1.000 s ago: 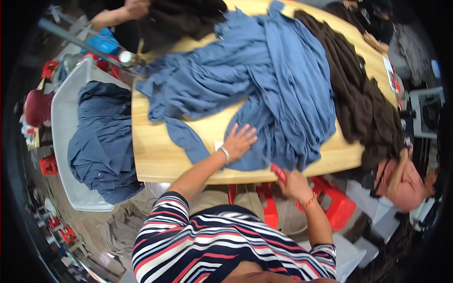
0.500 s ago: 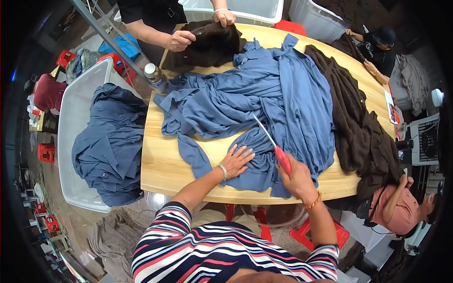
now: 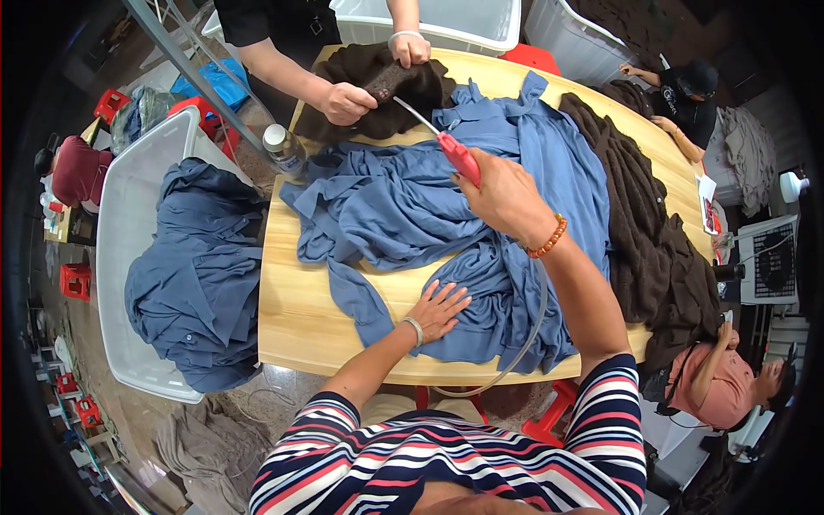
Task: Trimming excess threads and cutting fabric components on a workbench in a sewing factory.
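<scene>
My right hand [image 3: 506, 196] is closed round the red handle of an air blow gun [image 3: 461, 158], and its thin metal nozzle points up and left at a brown knit piece [image 3: 360, 67]. A clear hose [image 3: 534, 330] trails from beneath my right forearm over the table edge. My left hand [image 3: 436, 313] lies flat with fingers spread at the edge of a blue garment [image 3: 489, 292], near the table's front. More blue garments [image 3: 403, 193] are heaped across the middle. Across the table, a co-worker's two hands [image 3: 348, 103] grip the brown knit piece.
A white tub [image 3: 116, 266] at the left holds blue garments. A bottle with a white cap [image 3: 283, 148] stands beside a metal pole [image 3: 197, 73]. Brown garments [image 3: 639, 206] lie along the table's [image 3: 296, 335] right side. Other people work at the right.
My right hand has lifted the air blow gun from the blue garments and carried it away from me, up to the co-worker's brown piece. My left hand stays nearly in place.
</scene>
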`<state>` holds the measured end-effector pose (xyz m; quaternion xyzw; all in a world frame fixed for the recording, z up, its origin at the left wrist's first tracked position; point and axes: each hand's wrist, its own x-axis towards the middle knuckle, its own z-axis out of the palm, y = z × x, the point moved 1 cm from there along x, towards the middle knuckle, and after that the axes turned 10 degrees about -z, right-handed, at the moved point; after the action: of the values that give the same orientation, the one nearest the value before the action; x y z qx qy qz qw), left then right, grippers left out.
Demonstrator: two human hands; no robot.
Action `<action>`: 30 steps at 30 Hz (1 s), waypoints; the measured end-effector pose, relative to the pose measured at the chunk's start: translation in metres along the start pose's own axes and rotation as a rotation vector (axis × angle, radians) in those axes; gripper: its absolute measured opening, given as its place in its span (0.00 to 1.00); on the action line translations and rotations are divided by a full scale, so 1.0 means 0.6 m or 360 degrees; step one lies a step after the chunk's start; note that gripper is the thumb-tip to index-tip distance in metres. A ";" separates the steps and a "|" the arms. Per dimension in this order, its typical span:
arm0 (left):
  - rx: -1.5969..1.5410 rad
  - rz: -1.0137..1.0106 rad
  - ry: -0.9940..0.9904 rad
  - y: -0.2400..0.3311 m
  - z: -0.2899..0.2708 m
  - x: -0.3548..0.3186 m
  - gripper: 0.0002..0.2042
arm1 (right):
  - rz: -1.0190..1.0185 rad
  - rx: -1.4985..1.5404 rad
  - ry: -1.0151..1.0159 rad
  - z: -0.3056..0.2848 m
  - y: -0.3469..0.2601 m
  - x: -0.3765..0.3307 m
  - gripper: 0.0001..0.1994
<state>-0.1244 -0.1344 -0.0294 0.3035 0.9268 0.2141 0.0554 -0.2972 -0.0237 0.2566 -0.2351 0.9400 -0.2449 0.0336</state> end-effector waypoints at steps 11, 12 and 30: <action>-0.0030 0.0020 0.0003 -0.004 -0.002 -0.001 0.30 | -0.0051 -0.0096 -0.0055 -0.001 0.000 0.030 0.13; -0.0035 0.0019 0.0000 -0.003 -0.002 -0.001 0.30 | -0.0050 -0.0086 -0.0042 0.000 0.001 0.031 0.13; -0.0070 0.0067 0.0199 -0.031 0.018 -0.003 0.25 | 0.0589 0.0449 -0.0276 0.075 0.093 -0.283 0.14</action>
<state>-0.1306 -0.1450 -0.0470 0.3077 0.9170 0.2541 -0.0006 -0.1620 0.0770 0.1818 -0.0721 0.9172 -0.3423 0.1909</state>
